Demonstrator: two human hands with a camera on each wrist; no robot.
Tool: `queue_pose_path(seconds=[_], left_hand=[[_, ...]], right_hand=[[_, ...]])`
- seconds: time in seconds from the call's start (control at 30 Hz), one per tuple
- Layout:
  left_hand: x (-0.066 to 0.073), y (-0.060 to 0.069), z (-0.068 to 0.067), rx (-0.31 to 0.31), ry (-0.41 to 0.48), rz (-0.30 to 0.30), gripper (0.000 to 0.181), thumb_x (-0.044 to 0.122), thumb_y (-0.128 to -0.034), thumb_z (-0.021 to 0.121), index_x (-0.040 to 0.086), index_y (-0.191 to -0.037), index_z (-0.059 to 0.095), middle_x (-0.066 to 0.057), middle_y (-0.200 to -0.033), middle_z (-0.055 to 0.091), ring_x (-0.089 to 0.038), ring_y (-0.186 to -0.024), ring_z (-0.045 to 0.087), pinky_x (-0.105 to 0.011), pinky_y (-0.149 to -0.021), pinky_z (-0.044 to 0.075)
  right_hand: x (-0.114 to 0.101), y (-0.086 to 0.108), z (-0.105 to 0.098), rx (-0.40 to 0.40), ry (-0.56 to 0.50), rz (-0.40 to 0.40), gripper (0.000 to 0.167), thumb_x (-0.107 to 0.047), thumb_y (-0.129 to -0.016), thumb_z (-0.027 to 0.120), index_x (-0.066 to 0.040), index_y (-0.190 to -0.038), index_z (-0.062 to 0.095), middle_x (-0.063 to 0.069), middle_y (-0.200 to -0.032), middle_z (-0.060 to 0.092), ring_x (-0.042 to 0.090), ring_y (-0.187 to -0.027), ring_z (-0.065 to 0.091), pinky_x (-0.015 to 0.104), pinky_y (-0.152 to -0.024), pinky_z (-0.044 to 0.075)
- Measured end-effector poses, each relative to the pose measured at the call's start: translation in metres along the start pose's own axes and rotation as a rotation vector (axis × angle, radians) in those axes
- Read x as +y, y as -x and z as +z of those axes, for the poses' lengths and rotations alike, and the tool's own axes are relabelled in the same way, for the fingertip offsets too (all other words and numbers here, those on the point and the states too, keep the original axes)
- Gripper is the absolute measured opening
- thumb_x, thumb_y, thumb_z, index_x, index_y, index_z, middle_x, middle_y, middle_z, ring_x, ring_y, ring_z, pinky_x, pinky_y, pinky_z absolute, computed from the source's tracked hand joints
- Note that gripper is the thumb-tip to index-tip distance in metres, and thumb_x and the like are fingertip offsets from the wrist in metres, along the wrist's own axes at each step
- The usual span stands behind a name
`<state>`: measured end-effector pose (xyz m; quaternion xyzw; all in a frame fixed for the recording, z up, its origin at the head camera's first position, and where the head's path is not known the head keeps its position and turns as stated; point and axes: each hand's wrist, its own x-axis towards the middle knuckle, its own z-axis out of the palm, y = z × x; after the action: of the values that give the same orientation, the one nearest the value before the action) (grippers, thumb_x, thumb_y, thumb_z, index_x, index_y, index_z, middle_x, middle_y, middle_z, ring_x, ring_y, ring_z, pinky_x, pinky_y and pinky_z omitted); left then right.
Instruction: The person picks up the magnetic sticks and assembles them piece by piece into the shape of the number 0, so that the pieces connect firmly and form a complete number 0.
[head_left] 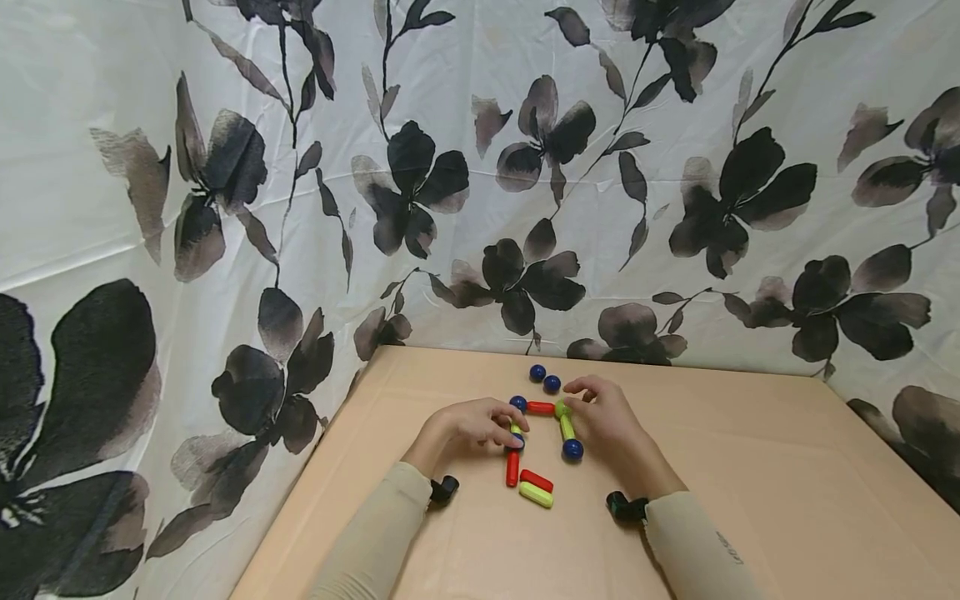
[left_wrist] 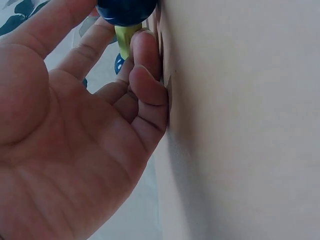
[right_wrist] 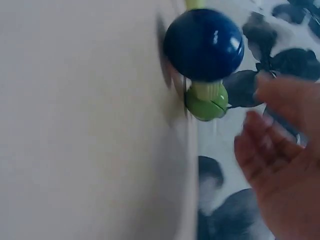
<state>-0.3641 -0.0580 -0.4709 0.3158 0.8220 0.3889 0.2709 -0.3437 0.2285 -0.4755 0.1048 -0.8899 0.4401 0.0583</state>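
Rods and balls of a toy building set form a three-sided frame on the table. My left hand [head_left: 476, 421] pinches a blue ball [left_wrist: 127, 11] on its left side, beside a yellow-green rod [left_wrist: 125, 42]; the thumb tip is out of the left wrist view. From that ball a red rod [head_left: 512, 469] runs toward me. Another blue ball [head_left: 518, 403] and a red rod [head_left: 540, 407] make the far side. Close to the green ball [head_left: 561, 409] at the far right corner, my right hand [head_left: 607, 417] holds nothing. A yellow-green rod [head_left: 567, 427] leads to a blue ball [right_wrist: 204, 45].
Two loose blue balls [head_left: 544, 378] lie beyond the frame. Nearer to me, a loose red rod [head_left: 536, 480] and a yellow-green rod [head_left: 536, 496] lie side by side. A flower-printed cloth [head_left: 480, 208] hangs behind the table [head_left: 750, 467].
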Motion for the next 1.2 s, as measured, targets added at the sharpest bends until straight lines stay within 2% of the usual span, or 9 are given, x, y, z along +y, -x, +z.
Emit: queue_pose_path(seconds=[0.1, 0.17, 0.27, 0.33, 0.43, 0.53, 0.7, 1.1, 1.2], left_hand=[[-0.002, 0.001, 0.0, -0.008, 0.008, 0.007, 0.032, 0.028, -0.0972, 0.074, 0.017, -0.127, 0.072, 0.003, -0.088, 0.063, -0.018, -0.077, 0.055, -0.029, -0.062, 0.042], [-0.003, 0.001, -0.001, -0.015, 0.019, 0.012, 0.031, 0.027, -0.0977, 0.073, 0.016, -0.127, 0.072, 0.003, -0.09, 0.064, -0.018, -0.08, 0.056, -0.029, -0.062, 0.042], [-0.005, 0.002, -0.002, -0.016, 0.032, 0.023, 0.029, 0.025, -0.0977, 0.074, 0.015, -0.124, 0.074, 0.004, -0.094, 0.068, -0.017, -0.081, 0.056, -0.028, -0.063, 0.043], [-0.006, 0.002, -0.003, -0.011, 0.029, 0.035, 0.027, 0.025, -0.0973, 0.074, 0.015, -0.123, 0.075, 0.005, -0.096, 0.07, -0.016, -0.08, 0.057, -0.027, -0.063, 0.044], [-0.008, 0.003, -0.003, -0.004, 0.029, 0.047, 0.026, 0.025, -0.0967, 0.075, 0.015, -0.121, 0.076, 0.006, -0.097, 0.072, -0.015, -0.079, 0.056, -0.026, -0.063, 0.045], [-0.009, 0.004, -0.004, -0.006, 0.046, 0.046, 0.026, 0.024, -0.0967, 0.075, 0.015, -0.122, 0.076, 0.006, -0.097, 0.072, -0.015, -0.079, 0.056, -0.025, -0.062, 0.045], [-0.011, 0.005, -0.003, -0.006, 0.063, 0.047, 0.028, 0.022, -0.0971, 0.074, 0.013, -0.123, 0.075, 0.004, -0.096, 0.07, -0.015, -0.079, 0.055, -0.025, -0.062, 0.045], [-0.01, 0.004, -0.003, 0.012, 0.071, 0.052, 0.023, 0.019, -0.0971, 0.074, 0.017, -0.12, 0.076, 0.003, -0.099, 0.073, -0.017, -0.08, 0.055, -0.027, -0.063, 0.044], [-0.01, 0.004, -0.002, 0.01, 0.068, 0.048, 0.025, 0.02, -0.0973, 0.074, 0.016, -0.121, 0.076, 0.004, -0.101, 0.074, -0.016, -0.08, 0.055, -0.027, -0.063, 0.044]], right_hand=[[-0.015, 0.004, -0.006, -0.1, 0.021, -0.102, 0.018, -0.017, -0.097, 0.075, -0.008, -0.112, 0.077, 0.008, -0.101, 0.07, 0.024, -0.088, 0.059, 0.03, -0.073, 0.052], [-0.022, 0.006, -0.01, -0.24, 0.0, -0.164, 0.016, -0.013, -0.096, 0.075, -0.004, -0.11, 0.076, 0.015, -0.097, 0.073, 0.025, -0.08, 0.063, 0.03, -0.068, 0.056], [-0.032, 0.012, -0.01, -0.489, -0.048, -0.184, 0.019, -0.008, -0.096, 0.073, 0.002, -0.112, 0.073, 0.023, -0.095, 0.073, 0.024, -0.073, 0.066, 0.031, -0.065, 0.058], [-0.037, 0.015, -0.007, -0.612, -0.045, -0.196, 0.02, -0.008, -0.095, 0.074, 0.002, -0.113, 0.073, 0.021, -0.096, 0.074, 0.022, -0.075, 0.067, 0.03, -0.067, 0.058], [-0.044, 0.019, 0.0, -0.698, 0.009, -0.226, 0.019, -0.011, -0.093, 0.078, -0.003, -0.11, 0.076, 0.009, -0.095, 0.076, 0.018, -0.079, 0.066, 0.028, -0.07, 0.056], [-0.049, 0.021, 0.009, -0.718, 0.071, -0.251, 0.014, -0.014, -0.09, 0.082, -0.009, -0.102, 0.077, -0.002, -0.091, 0.074, 0.013, -0.079, 0.063, 0.026, -0.071, 0.054], [-0.056, 0.026, 0.021, -0.724, 0.14, -0.24, 0.01, -0.015, -0.088, 0.085, -0.014, -0.091, 0.075, -0.008, -0.086, 0.072, 0.012, -0.078, 0.062, 0.027, -0.074, 0.054], [-0.067, 0.032, 0.03, -0.648, 0.3, -0.216, 0.017, -0.002, -0.085, 0.081, -0.014, -0.083, 0.068, -0.007, -0.077, 0.062, 0.011, -0.072, 0.056, 0.024, -0.063, 0.049], [-0.067, 0.032, 0.031, -0.64, 0.303, -0.219, 0.017, -0.005, -0.085, 0.084, -0.014, -0.082, 0.07, -0.008, -0.076, 0.062, 0.01, -0.071, 0.056, 0.024, -0.063, 0.05]])
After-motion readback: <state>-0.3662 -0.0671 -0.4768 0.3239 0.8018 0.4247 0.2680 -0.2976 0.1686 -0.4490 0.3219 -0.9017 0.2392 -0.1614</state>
